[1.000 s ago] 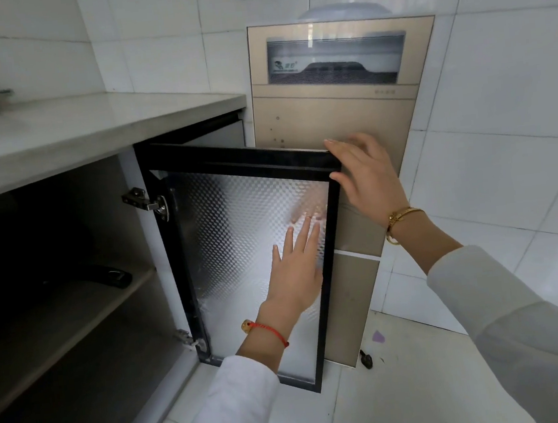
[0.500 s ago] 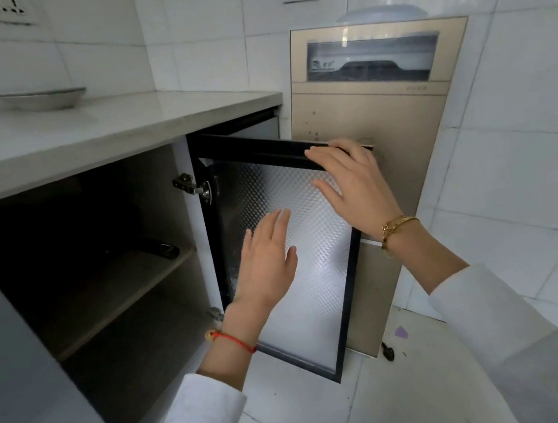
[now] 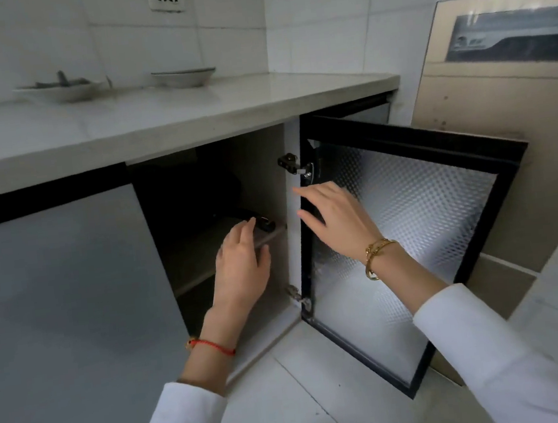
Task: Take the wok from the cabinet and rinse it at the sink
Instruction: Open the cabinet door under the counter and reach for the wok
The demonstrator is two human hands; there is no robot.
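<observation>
The cabinet [image 3: 293, 244] under the counter stands open, its black-framed textured glass door [image 3: 409, 218] swung out to the right. Inside is dark; a black handle end [image 3: 265, 224] rests on the middle shelf, and the wok itself is hidden in shadow. My left hand [image 3: 242, 267] is at the shelf's front edge just below that handle, fingers apart, holding nothing. My right hand [image 3: 337, 219] hovers open in front of the door's hinge side, touching nothing that I can see.
A closed grey cabinet door [image 3: 68, 319] is to the left. Two shallow dishes [image 3: 184, 76] sit on the white counter [image 3: 158, 120]. A tan appliance [image 3: 509, 118] stands against the tiled wall behind the open door. White floor tiles lie below.
Both hands left the door; the left went into the cabinet opening toward the shelf and the right came across to the hinge side. My view swung left.
</observation>
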